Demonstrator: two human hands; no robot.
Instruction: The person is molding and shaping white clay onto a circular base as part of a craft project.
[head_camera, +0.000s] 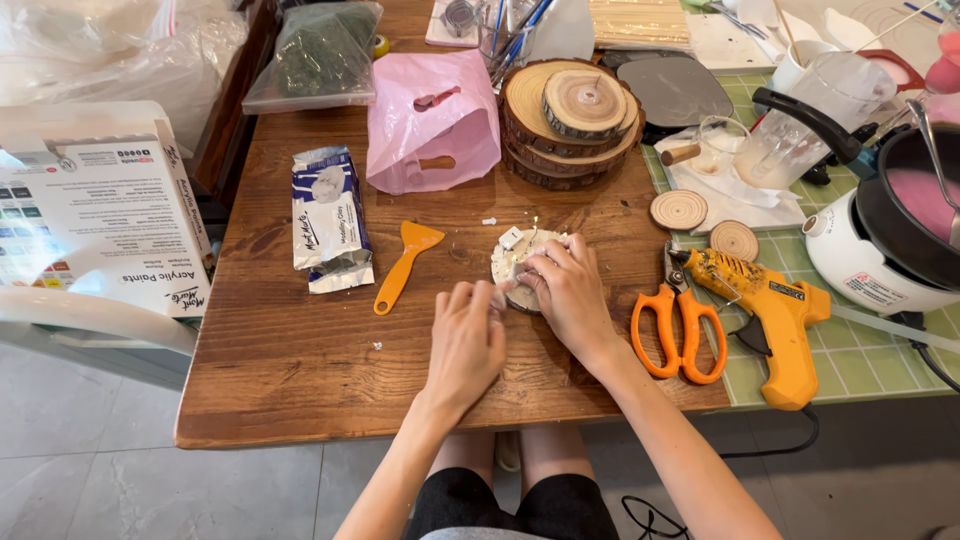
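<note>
A: What's under the hands?

B: A small wood slice (512, 262), round, pale on top, lying flat on the brown wooden table (300, 370) near its front edge, just right of centre. Small white bits sit on its top face. I can't tell what they are.

A: The hands?

B: My right hand (568, 290) lies over the slice's near right edge, fingers curled down and pinching something small against it. My left hand (468, 335) rests just beside it on the near left, fingers bent, tips touching the rim and the right thumb. Neither is open. What exactly the fingertips pinch is hidden.

A: Step in hand?

B: I judge it a fine placing or pressing step: a small piece being set onto the slice's face, left hand steadying.

A: Next move calls for?

B: Light pressure, and keeping the slice from sliding on the bare wood.

A: Around it?

B: Orange scraper (405, 264) to the left, apart from the slice. Beyond it a blue and white packet (330, 218). Orange-handled scissors (678, 325) just right of my right wrist, and a yellow glue gun (765, 310) beside them on the green gridded mat (850, 375). A stack of larger bark-edged wood rounds (570, 120) stands farther back, next to a pink plastic bag (432, 120).
</note>
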